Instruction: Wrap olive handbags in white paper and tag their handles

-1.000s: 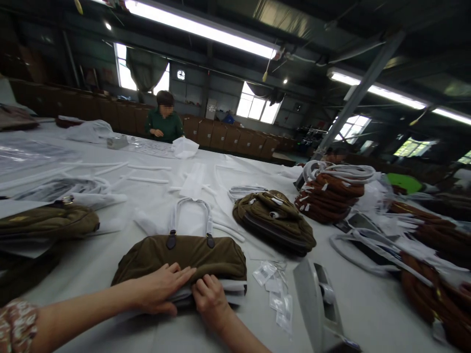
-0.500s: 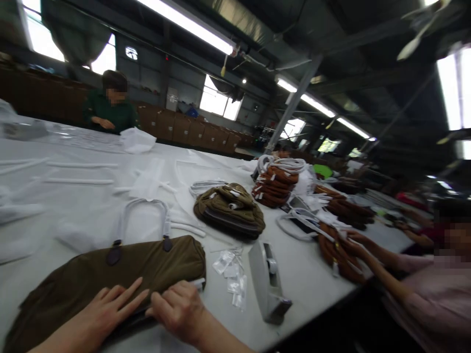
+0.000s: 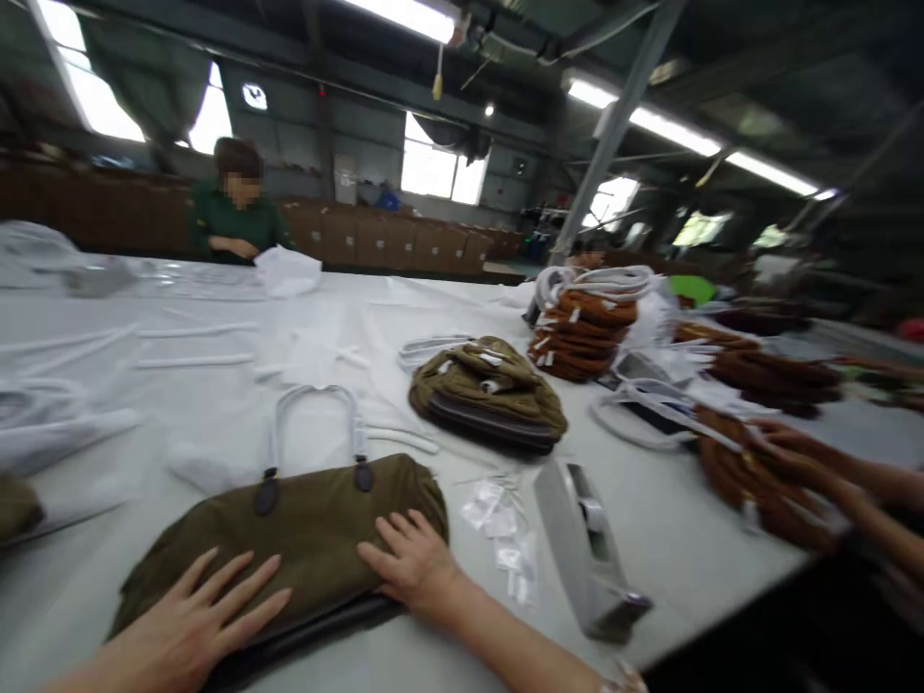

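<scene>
one camera sits on the person's head, facing forward and tilted down across the table [image 3: 693, 539]. it is close to the left hand [image 3: 194, 626] and right hand [image 3: 411, 563] at the bottom edge, and sees past the brown bag [image 3: 303, 525] to the far windows [image 3: 440, 173] and ceiling lights [image 3: 404, 14].

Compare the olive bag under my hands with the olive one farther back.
The near bag lies flat and smooth under the left hand and right hand; the far bag sits bunched up, untouched. The near bag's white-wrapped handle arches out beyond it; the far bag shows white tags on top. Both are olive.
</scene>
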A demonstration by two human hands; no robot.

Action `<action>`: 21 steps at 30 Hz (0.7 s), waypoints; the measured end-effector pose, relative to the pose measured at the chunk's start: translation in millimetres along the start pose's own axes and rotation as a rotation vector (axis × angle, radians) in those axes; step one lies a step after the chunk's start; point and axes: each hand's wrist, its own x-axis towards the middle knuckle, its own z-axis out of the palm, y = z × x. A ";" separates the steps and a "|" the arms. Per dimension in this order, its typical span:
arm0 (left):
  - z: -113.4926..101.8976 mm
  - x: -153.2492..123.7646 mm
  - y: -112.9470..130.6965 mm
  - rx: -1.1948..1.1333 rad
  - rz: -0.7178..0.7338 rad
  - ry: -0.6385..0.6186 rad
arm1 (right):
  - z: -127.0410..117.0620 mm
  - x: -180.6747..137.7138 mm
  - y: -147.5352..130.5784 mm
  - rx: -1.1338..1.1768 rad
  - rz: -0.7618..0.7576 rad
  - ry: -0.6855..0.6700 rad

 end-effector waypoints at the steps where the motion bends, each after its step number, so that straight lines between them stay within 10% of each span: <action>1: -3.6 -8.7 -5.2 0.000 0.018 -0.030 | 2.5 1.5 4.2 0.034 0.001 0.005; 11: -89.3 33.6 30.0 -0.242 0.067 -0.082 | 7.5 1.5 7.3 0.143 0.033 -0.026; 16: -61.4 55.8 43.8 -0.273 0.033 -0.096 | -29.7 43.6 11.1 0.351 0.168 0.021; 21: -55.5 53.7 48.3 -0.287 0.018 -0.088 | -28.2 153.7 26.8 0.338 0.378 -0.050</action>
